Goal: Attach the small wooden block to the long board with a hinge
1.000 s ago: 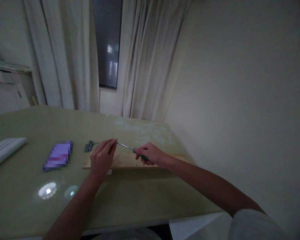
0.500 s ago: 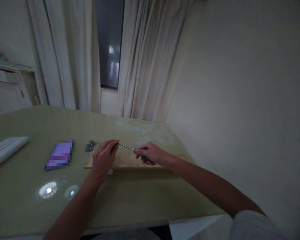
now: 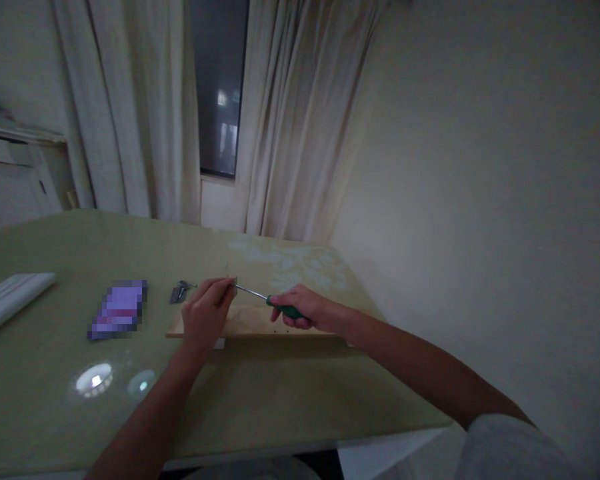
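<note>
Green shows between the fingers of my right hand (image 3: 305, 308): they are curled snugly round the handle of a screwdriver (image 3: 270, 301), leaving no visible slack. Its slim metal shaft points away from that grip, leftward and slightly up, to the fingertips of my left hand (image 3: 205, 313). There my thumb and fingers are pinched nearly together on a small piece (image 3: 235, 283), which meets the shaft's tip or comes very close to it; I cannot tell which, nor make out its exact shape.

Below both grips lies a pale wooden board (image 3: 253, 320), with two dark dots (image 3: 281, 331) near its front edge, just under my right fingers. Just right of my left wrist, a whitish bit (image 3: 219, 343) peeks out from beneath the board. Near my left hand, on its outer side, some small metal parts (image 3: 179, 293) rest on the greenish table (image 3: 280, 393). Farther left of that hand is a purple, blurred-out item (image 3: 119, 310), and well beyond it a long white object (image 3: 17, 297). Ahead of both grips, pale curtains (image 3: 305, 133) flank a dark window (image 3: 220, 93).
</note>
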Demonstrator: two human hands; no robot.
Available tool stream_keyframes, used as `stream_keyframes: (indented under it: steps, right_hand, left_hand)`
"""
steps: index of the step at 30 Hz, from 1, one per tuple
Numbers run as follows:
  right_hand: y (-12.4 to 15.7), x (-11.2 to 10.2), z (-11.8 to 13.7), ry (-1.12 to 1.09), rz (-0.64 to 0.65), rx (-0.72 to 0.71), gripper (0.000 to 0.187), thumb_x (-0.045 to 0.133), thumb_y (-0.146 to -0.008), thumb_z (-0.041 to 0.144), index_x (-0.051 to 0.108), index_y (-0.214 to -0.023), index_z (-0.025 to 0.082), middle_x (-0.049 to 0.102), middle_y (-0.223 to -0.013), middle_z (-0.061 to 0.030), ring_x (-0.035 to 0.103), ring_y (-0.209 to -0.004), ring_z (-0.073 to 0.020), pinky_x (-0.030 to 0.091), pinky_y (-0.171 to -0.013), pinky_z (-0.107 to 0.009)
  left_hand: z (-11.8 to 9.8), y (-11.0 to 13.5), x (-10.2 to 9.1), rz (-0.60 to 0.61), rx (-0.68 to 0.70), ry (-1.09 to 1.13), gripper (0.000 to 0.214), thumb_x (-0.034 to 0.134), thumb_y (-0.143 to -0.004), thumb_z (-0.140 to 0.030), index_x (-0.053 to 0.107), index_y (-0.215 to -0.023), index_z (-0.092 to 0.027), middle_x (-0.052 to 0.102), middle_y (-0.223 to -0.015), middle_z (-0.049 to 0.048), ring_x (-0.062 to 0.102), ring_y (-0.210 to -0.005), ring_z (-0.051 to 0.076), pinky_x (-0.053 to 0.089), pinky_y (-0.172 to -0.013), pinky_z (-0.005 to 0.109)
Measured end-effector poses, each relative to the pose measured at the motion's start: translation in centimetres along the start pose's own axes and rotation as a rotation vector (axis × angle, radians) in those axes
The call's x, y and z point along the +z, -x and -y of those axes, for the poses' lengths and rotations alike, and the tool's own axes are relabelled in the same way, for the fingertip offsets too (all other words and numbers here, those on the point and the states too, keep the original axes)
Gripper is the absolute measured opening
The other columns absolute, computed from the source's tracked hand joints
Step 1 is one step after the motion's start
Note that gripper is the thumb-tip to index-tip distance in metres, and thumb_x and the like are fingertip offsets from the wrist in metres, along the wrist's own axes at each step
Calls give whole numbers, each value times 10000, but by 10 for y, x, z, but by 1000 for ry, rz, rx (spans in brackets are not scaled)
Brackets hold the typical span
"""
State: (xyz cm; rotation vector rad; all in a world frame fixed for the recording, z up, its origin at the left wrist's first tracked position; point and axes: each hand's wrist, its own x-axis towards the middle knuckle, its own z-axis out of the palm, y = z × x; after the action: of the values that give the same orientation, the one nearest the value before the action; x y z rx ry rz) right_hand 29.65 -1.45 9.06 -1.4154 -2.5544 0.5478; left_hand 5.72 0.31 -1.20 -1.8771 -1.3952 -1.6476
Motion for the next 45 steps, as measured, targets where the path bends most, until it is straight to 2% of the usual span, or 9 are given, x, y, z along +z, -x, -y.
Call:
stream_keyframes:
  steps: [5,8,16,23,30,33,36,42,45]
  right_hand:
    - [2,0,1,174,-139,-57,412,674,-994,453,663,-1273,150,748,-1069,-122,673,-840,-190,464,-699,-281]
    - [4,-8,0,424,-259,-183,283,478,-1090,296,658,-1265,168,710,-1193,-172,652,-1039,-235,444,-758,-310]
    - [-7,-4,2,139,-37,-101,407,464,-1104,389,760,-944,161,714,-692,-15,573,-533,-96,394,-550,-226]
    - [2,-18,-1,321,-245,-105,253,520,-1079,364,681,-1187,203,733,-1161,-148,659,-1019,-228,441,-735,-289]
    - [-7,-3,-2,189,-66,-78,410,481,-1098,440,754,-935,182,715,-693,-16,584,-553,-107,408,-564,-227]
    - [0,-5,-3,248,-168,-76,303,652,-1013,424,702,-1188,182,763,-1028,-98,688,-851,-185,467,-700,-270]
    - [7,-10,-5,316,-236,-132,237,524,-1074,320,679,-1212,206,714,-1207,-150,650,-1090,-238,458,-789,-304]
    - [-4,1,-2,58,-108,-95,432,419,-1120,394,721,-920,158,725,-720,-38,599,-580,-112,412,-585,-236]
    - [-5,4,-1,15,-79,-74,441,427,-1118,422,731,-960,145,733,-718,-25,574,-521,-92,411,-565,-231]
  left_hand:
    - [4,-1,-1,25,-74,-21,161,625,-999,-308,766,-1041,-242,803,-1043,34,753,-898,195,550,-807,278]
    - [5,-1,0,37,-118,-35,174,638,-992,-318,772,-1057,-229,802,-1051,34,756,-904,196,550,-811,279]
    - [7,0,1,43,-57,-40,190,624,-1008,-326,780,-1040,-221,808,-1048,37,763,-901,194,553,-818,279]
    - [4,0,-2,8,29,-118,191,602,-1035,-299,768,-1058,-207,805,-1044,49,763,-910,199,550,-809,274]
    - [7,2,1,-17,138,-135,192,603,-1042,-280,759,-1102,-187,810,-1078,75,764,-924,216,558,-854,301]
    - [6,3,3,8,107,-125,193,598,-1041,-275,760,-1095,-186,809,-1077,78,764,-917,222,561,-825,308]
    - [5,3,4,14,74,-117,201,598,-1039,-282,763,-1092,-180,805,-1078,90,763,-930,225,566,-832,309]
    - [5,0,1,-31,110,-77,190,616,-1027,-263,770,-1105,-184,805,-1061,90,759,-924,220,561,-873,306]
    - [3,-1,-1,-47,106,-75,191,624,-1026,-264,775,-1099,-173,804,-1057,96,755,-925,222,556,-882,306]
